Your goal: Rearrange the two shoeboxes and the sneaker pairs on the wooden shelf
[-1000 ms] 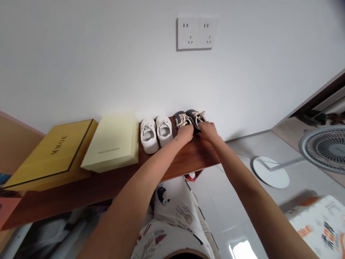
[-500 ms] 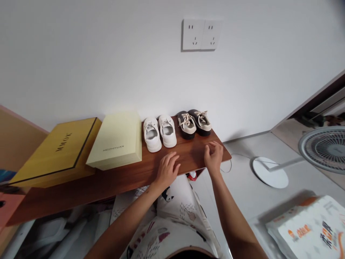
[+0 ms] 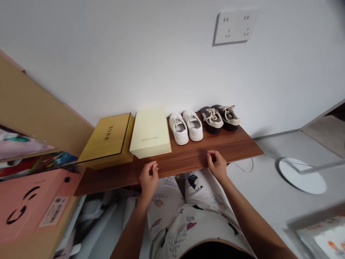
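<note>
A wooden shelf (image 3: 188,160) runs along the white wall. On it stand a pair of dark shoes with beige laces (image 3: 219,118) at the right and a pair of white shoes (image 3: 185,126) beside them. My left hand (image 3: 149,178) hovers at the shelf's front edge, fingers loosely curled, holding nothing. My right hand (image 3: 217,165) is at the front edge too, fingers curled and empty. Both hands are well short of the shoes.
A pale yellow box (image 3: 150,133) and a mustard box (image 3: 107,140) lie on the shelf's left part. A pink carton (image 3: 29,205) stands at the left. A fan's white base (image 3: 302,176) rests on the floor at the right. A double socket (image 3: 234,27) is on the wall.
Both hands have let go of the dark shoes and drawn back to the shelf's front edge. The view has swung left, so the shelf and shoes sit further right.
</note>
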The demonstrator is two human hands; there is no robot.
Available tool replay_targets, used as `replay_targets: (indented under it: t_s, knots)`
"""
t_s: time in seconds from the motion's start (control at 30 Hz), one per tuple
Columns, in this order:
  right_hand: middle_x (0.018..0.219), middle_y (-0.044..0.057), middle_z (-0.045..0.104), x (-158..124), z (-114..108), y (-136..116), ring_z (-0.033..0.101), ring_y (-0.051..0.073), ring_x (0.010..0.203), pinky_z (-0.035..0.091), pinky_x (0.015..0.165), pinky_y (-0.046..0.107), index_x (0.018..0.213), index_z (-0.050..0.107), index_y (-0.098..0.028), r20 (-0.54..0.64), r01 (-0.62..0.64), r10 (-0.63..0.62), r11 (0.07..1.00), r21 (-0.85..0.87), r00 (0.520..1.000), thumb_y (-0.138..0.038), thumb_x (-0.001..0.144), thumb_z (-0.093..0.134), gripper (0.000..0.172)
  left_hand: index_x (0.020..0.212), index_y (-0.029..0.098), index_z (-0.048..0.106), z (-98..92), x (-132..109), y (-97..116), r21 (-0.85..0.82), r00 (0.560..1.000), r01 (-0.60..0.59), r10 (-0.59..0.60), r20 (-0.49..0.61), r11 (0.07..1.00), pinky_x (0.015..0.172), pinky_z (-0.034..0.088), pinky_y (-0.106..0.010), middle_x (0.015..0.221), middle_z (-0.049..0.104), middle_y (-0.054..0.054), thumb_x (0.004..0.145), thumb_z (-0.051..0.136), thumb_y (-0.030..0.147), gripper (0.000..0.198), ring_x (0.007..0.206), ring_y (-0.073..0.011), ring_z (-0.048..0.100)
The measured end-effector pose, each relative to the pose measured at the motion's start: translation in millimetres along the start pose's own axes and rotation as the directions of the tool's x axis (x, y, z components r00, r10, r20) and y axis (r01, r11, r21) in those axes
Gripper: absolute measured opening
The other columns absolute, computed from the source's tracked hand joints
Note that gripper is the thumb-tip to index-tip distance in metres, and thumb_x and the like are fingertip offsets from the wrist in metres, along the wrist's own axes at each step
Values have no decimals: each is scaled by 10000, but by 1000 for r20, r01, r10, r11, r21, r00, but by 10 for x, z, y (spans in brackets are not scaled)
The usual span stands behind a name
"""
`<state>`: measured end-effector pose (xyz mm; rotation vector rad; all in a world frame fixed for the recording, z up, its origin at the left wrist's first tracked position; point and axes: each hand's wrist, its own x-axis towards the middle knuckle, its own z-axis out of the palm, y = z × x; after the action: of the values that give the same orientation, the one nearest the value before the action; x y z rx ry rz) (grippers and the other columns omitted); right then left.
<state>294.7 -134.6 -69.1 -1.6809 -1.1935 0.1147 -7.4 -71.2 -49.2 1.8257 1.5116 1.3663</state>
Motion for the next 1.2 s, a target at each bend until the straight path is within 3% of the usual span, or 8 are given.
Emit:
replay_targets:
  t_s: [0.2, 0.33, 0.43, 0.53, 0.63, 0.8, 1.0, 1.2]
  knots:
    - [832, 74, 703, -34, 64, 58, 634, 193, 759, 488, 757, 320, 925, 689, -185, -61, -15, 5, 988, -156, 998, -399, 868, 528, 274, 1021, 161, 608, -6, 124, -162, -329, 941, 196, -272, -202, 924, 655, 533, -258, 842, 686, -58, 895, 553, 472, 340, 629, -121, 645]
    - [832, 54, 678, 3, 223, -203, 599, 160, 711, 481, 707, 300, 941, 652, -171, -168, -175, 203, 970, 167, 965, -441, 828, 582, 301, 998, 160, 616, 18, 148, -179, -461, 923, 219, -336, -188, 860, 640, 512, -239, 809, 663, -44, 873, 588, 506, 369, 611, -103, 612]
    - [779, 13, 652, -2, 576, -628, 567, 134, 664, 470, 630, 264, 909, 613, -182, 68, -322, 338, 788, 524, 939, -454, 755, 673, 318, 975, 163, 615, 28, 152, -187, -576, 891, 244, -414, -183, 780, 637, 494, -225, 793, 643, -31, 842, 634, 500, 363, 608, -90, 588]
    - [740, -23, 633, -58, 1020, -1132, 557, 110, 617, 458, 553, 224, 879, 588, -208, 517, -660, 417, 374, 652, 748, -403, 678, 774, 336, 957, 167, 600, -22, 205, -226, -702, 834, 264, -522, -179, 662, 634, 475, -214, 774, 620, -17, 813, 675, 451, 327, 603, -76, 563]
    - [700, -40, 591, -65, 1378, -1566, 567, 103, 624, 503, 575, 222, 816, 557, -224, 717, -818, 472, 18, 574, 513, -375, 690, 795, 308, 950, 179, 560, -197, 392, -318, -794, 724, 260, -655, -216, 549, 636, 452, -195, 758, 584, 8, 803, 680, 362, 264, 605, -57, 544]
    - [697, -60, 530, 86, 1656, -1953, 550, 96, 623, 528, 590, 226, 837, 510, -237, 694, -818, 620, -140, 558, 367, -452, 773, 719, 307, 962, 221, 478, -670, 986, -457, -823, 522, 246, -786, -332, 511, 609, 439, -198, 816, 529, 24, 846, 627, 427, 279, 654, -64, 539]
    - [820, -45, 597, 158, 1727, -2132, 567, 104, 694, 492, 569, 208, 937, 507, -229, 479, -654, 704, -27, 756, 525, -313, 711, 742, 337, 1023, 204, 469, -942, 1478, -363, -849, 360, 396, -910, -206, 349, 493, 408, -218, 873, 570, -23, 816, 671, 373, 334, 668, -116, 563]
    - [892, -13, 617, 151, 1416, -2316, 574, 134, 788, 502, 729, 275, 950, 513, -200, 50, -327, 448, 567, 756, 893, -356, 708, 739, 366, 1025, 178, 517, -857, 1337, -242, -422, 698, 242, -459, -550, 874, 812, 544, -388, 1010, 623, -102, 799, 658, 361, 323, 961, -222, 628]
